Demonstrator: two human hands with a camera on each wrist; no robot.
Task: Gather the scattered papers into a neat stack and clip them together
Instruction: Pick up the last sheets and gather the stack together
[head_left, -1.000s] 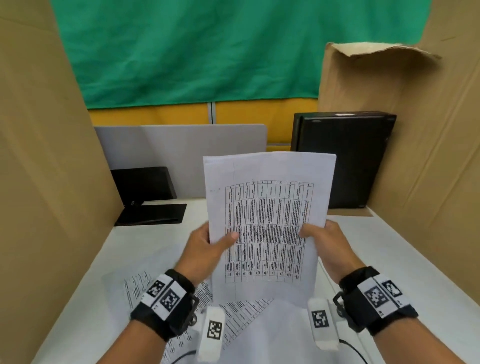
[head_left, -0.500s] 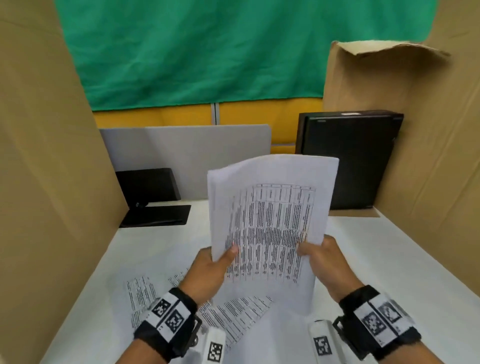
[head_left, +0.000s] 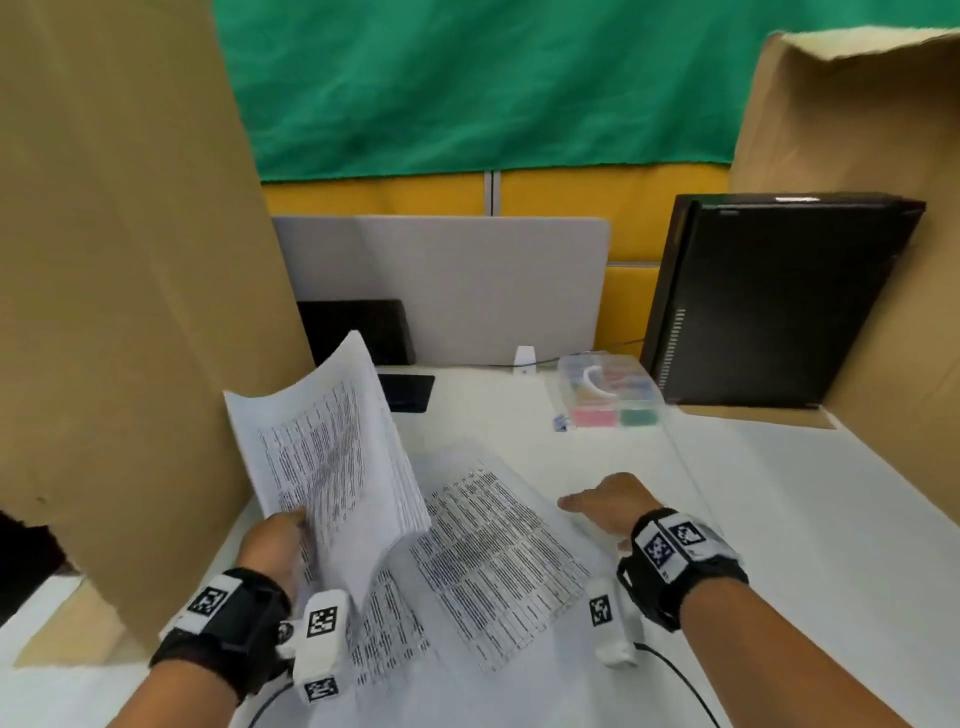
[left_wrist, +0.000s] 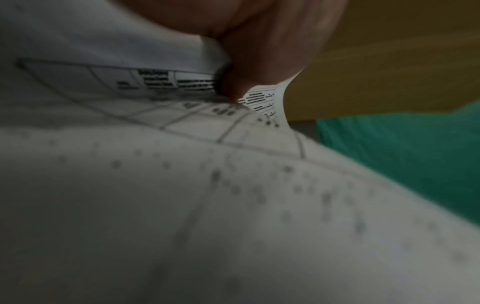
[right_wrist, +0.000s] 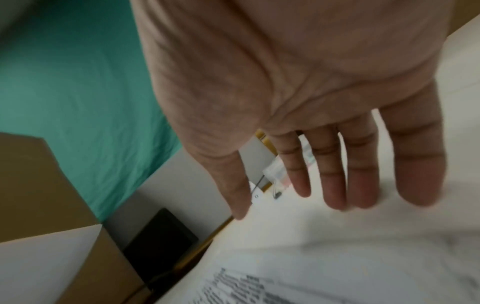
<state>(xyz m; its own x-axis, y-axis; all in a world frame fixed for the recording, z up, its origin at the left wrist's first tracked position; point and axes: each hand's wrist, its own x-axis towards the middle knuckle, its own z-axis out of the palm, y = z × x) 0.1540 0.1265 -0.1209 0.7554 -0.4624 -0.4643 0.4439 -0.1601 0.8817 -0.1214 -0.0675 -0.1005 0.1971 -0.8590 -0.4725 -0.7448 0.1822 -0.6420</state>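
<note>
My left hand (head_left: 280, 530) grips a bundle of printed sheets (head_left: 327, 462) by its lower left edge and holds it tilted up over the left of the white desk (head_left: 779, 493). The left wrist view shows my thumb (left_wrist: 249, 67) pressed onto the held sheets (left_wrist: 182, 185). More printed papers (head_left: 498, 551) lie flat and overlapping on the desk in front of me. My right hand (head_left: 608, 504) hovers open, palm down, just right of those flat papers; its straight fingers (right_wrist: 335, 174) hold nothing. A clear box of coloured clips (head_left: 610, 397) stands at the back right.
Cardboard walls stand on the left (head_left: 119, 312) and right (head_left: 857, 260). A black upright box (head_left: 769, 306) sits at the back right, beside a grey divider (head_left: 447, 291). A black stand (head_left: 374, 364) is at the back left. A small white item (head_left: 524, 358) rests near the divider.
My right hand has let go of the bundle and dropped to the right over the desk. The left hand alone has swung the bundle down and to the left. The view has tilted down.
</note>
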